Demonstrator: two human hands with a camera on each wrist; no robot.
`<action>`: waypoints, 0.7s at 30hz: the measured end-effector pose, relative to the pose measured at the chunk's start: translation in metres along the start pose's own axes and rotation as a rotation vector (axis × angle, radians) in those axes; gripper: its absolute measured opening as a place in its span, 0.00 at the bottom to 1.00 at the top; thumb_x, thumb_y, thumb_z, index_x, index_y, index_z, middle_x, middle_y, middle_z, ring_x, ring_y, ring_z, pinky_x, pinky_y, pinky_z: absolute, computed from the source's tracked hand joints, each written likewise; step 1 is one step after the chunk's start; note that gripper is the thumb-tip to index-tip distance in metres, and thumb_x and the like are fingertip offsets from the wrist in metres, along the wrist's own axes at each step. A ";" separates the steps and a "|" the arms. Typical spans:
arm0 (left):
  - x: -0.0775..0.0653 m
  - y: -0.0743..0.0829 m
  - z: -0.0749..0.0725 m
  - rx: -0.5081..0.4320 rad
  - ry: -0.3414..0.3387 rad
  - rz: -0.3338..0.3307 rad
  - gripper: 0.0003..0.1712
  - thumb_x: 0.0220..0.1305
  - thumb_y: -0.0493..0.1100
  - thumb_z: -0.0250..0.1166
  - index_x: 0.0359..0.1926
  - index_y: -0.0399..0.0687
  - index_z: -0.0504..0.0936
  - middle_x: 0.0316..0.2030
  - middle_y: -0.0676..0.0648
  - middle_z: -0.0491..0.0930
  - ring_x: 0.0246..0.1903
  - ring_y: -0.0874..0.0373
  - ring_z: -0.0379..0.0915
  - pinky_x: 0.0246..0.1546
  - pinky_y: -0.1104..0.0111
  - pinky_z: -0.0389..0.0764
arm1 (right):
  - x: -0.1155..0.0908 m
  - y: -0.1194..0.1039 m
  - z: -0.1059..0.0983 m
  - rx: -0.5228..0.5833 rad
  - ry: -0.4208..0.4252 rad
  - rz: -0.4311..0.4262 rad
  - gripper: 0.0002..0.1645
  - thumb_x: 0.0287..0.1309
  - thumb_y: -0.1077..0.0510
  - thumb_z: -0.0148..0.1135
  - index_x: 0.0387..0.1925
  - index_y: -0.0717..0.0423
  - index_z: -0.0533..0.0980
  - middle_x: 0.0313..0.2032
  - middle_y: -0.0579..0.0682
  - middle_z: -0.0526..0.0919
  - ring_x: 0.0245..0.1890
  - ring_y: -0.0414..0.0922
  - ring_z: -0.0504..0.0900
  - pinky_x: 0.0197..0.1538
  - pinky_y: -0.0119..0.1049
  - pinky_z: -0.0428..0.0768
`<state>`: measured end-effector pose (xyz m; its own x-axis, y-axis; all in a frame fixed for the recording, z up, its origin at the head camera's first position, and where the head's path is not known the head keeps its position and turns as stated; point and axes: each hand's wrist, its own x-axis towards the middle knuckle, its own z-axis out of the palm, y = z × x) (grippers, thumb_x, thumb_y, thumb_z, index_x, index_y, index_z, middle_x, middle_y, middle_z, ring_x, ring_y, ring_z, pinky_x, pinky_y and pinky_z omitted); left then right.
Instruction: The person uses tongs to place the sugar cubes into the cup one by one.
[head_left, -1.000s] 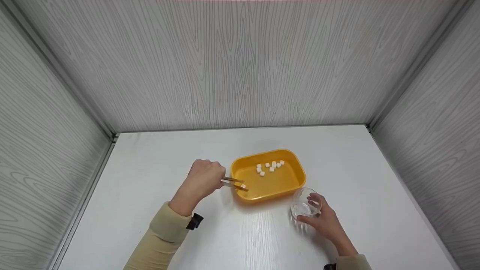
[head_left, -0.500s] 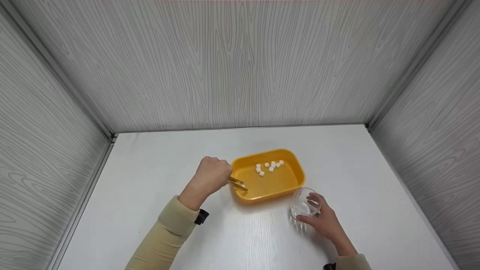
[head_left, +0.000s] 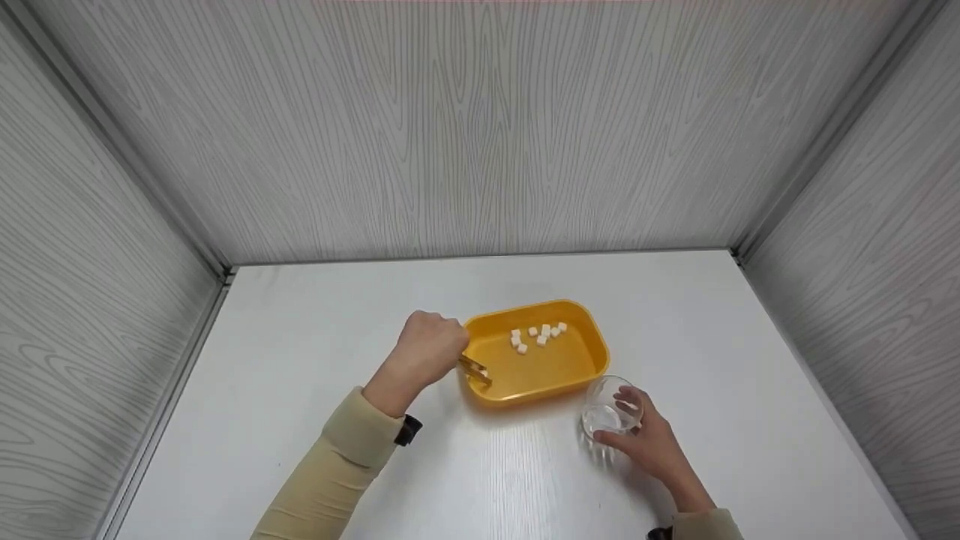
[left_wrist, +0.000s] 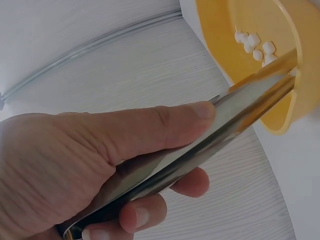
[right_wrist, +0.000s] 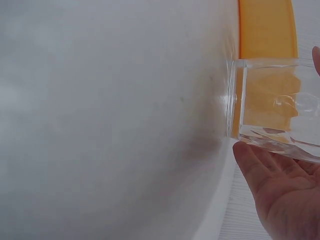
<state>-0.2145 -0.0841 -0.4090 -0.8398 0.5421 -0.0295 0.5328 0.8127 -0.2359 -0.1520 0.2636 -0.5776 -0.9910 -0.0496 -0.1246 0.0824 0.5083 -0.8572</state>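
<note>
My left hand (head_left: 427,349) grips a pair of metal tongs (left_wrist: 250,95), the thumb laid along one arm and the fingers curled beneath. In the head view the tong tips reach over the near left corner of the yellow tray (head_left: 555,373), with a small white cube (head_left: 484,373) between them. Several more white cubes (head_left: 545,330) lie grouped toward the tray's far side. A clear glass cup (head_left: 602,418) stands just off the tray's near right corner. Around its side, my right hand (head_left: 652,442) holds it with thumb and fingers; nothing shows inside the cup.
The white tabletop (head_left: 300,322) extends on all sides of the tray. Grey wood-grain panels enclose it at the back (head_left: 480,135), left (head_left: 82,322) and right (head_left: 862,322).
My left hand has moved right and slightly up toward the tray, and the tong tips have come closer together at the near left cube. The right hand and cup stay put.
</note>
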 end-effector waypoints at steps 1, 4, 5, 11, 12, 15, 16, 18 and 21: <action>0.000 0.001 -0.001 0.003 0.000 0.001 0.08 0.62 0.37 0.68 0.26 0.47 0.85 0.18 0.50 0.75 0.17 0.59 0.63 0.23 0.65 0.76 | 0.000 0.000 0.000 0.003 0.000 0.000 0.57 0.41 0.47 0.81 0.68 0.57 0.59 0.65 0.58 0.69 0.67 0.55 0.66 0.66 0.57 0.60; 0.000 0.003 -0.003 0.024 0.006 0.006 0.07 0.61 0.37 0.69 0.26 0.47 0.85 0.17 0.50 0.76 0.16 0.59 0.62 0.23 0.65 0.76 | 0.000 0.000 -0.001 0.007 -0.004 0.003 0.57 0.41 0.47 0.81 0.68 0.57 0.59 0.65 0.57 0.69 0.67 0.55 0.66 0.66 0.56 0.60; 0.001 0.003 -0.004 0.032 0.012 0.007 0.08 0.61 0.36 0.69 0.25 0.47 0.85 0.17 0.50 0.75 0.16 0.60 0.62 0.23 0.65 0.76 | 0.000 -0.001 -0.001 0.008 -0.005 0.005 0.57 0.41 0.47 0.81 0.68 0.56 0.59 0.65 0.57 0.69 0.67 0.55 0.66 0.66 0.56 0.60; 0.002 0.002 -0.003 0.019 0.007 0.004 0.09 0.61 0.38 0.70 0.24 0.48 0.84 0.16 0.51 0.73 0.16 0.59 0.61 0.24 0.65 0.76 | 0.000 0.000 -0.002 0.010 -0.008 -0.001 0.56 0.42 0.48 0.80 0.68 0.57 0.59 0.66 0.58 0.69 0.67 0.56 0.66 0.64 0.58 0.64; 0.003 0.001 -0.003 0.012 0.005 0.004 0.09 0.60 0.38 0.70 0.24 0.48 0.84 0.16 0.51 0.74 0.16 0.59 0.62 0.24 0.65 0.76 | 0.000 0.001 -0.003 0.011 -0.008 -0.006 0.56 0.43 0.49 0.80 0.68 0.57 0.59 0.66 0.58 0.69 0.67 0.56 0.66 0.64 0.58 0.64; 0.004 0.002 -0.005 0.004 -0.005 0.003 0.09 0.60 0.38 0.70 0.23 0.48 0.84 0.17 0.52 0.75 0.16 0.59 0.62 0.24 0.65 0.77 | 0.000 0.001 -0.003 0.005 -0.005 -0.012 0.56 0.43 0.49 0.80 0.68 0.58 0.58 0.66 0.58 0.69 0.67 0.56 0.66 0.64 0.58 0.64; 0.005 0.003 -0.006 0.005 -0.013 0.003 0.08 0.61 0.38 0.70 0.24 0.48 0.84 0.17 0.52 0.75 0.17 0.59 0.63 0.24 0.65 0.77 | 0.000 0.001 -0.004 0.001 -0.006 -0.011 0.56 0.42 0.49 0.81 0.68 0.57 0.58 0.66 0.58 0.68 0.67 0.56 0.66 0.64 0.57 0.64; 0.006 0.004 -0.007 0.012 -0.035 0.000 0.07 0.61 0.38 0.69 0.26 0.48 0.85 0.18 0.52 0.75 0.17 0.59 0.63 0.25 0.65 0.77 | 0.001 0.001 -0.004 -0.009 -0.005 -0.007 0.57 0.42 0.47 0.81 0.68 0.57 0.59 0.66 0.58 0.69 0.67 0.56 0.66 0.65 0.56 0.64; 0.008 0.006 -0.008 0.023 -0.070 -0.006 0.05 0.62 0.39 0.69 0.29 0.48 0.86 0.18 0.52 0.74 0.18 0.59 0.63 0.26 0.66 0.77 | 0.001 0.001 -0.004 -0.006 -0.007 -0.001 0.57 0.41 0.47 0.81 0.69 0.56 0.59 0.66 0.57 0.69 0.67 0.56 0.66 0.65 0.56 0.63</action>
<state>-0.2171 -0.0736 -0.4025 -0.8485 0.5204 -0.0960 0.5261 0.8102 -0.2584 -0.1532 0.2675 -0.5763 -0.9904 -0.0558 -0.1268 0.0804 0.5133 -0.8544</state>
